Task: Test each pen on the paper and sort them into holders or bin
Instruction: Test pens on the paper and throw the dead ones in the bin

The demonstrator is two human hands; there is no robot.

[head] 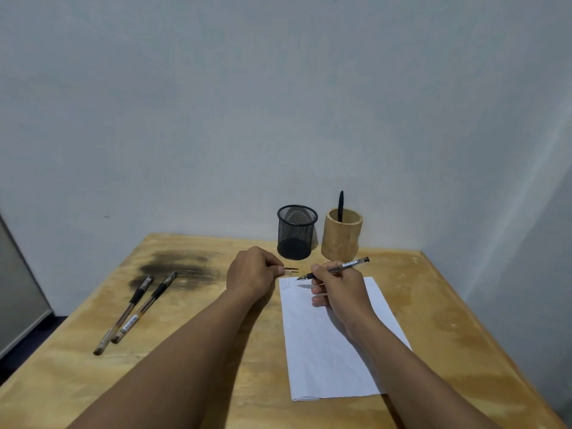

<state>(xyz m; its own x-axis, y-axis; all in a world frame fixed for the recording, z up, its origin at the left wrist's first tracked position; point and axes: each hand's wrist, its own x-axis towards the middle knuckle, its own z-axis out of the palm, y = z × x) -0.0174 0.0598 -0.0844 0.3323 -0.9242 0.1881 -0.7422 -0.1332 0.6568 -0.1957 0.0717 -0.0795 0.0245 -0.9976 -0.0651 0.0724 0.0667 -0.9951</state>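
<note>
- We take the sheet of paper (pixel 328 345) as our landmark; it lies flat on the wooden tabletop (pixel 216 382), right of centre, with a few faint scribbles near its far left corner.
- Well left of the paper we see two pens (pixel 136 308) lying side by side on the tabletop, almost touching, their far ends by a dark sooty stain (pixel 176 266) in the wood.
- Just left of the paper's far corner our left hand (pixel 252 274) hovers, its grip pinched together on a small clear pen cap (pixel 289 270) with a dark clip that sticks out toward the paper.
- Over the paper's far end our right hand (pixel 339 287) has its grip clamped on a clear-barrelled pen (pixel 335 268), held as for writing, the tip pointing left just above the sheet near the scribbles and casting a small shadow there.
- Beyond the paper, against the wall, stands a black mesh holder (pixel 296 232); we cannot tell that it holds anything.
- Just right of it, nearly touching, stands a bamboo holder (pixel 341 235) with one black pen (pixel 340 205) upright inside.
</note>
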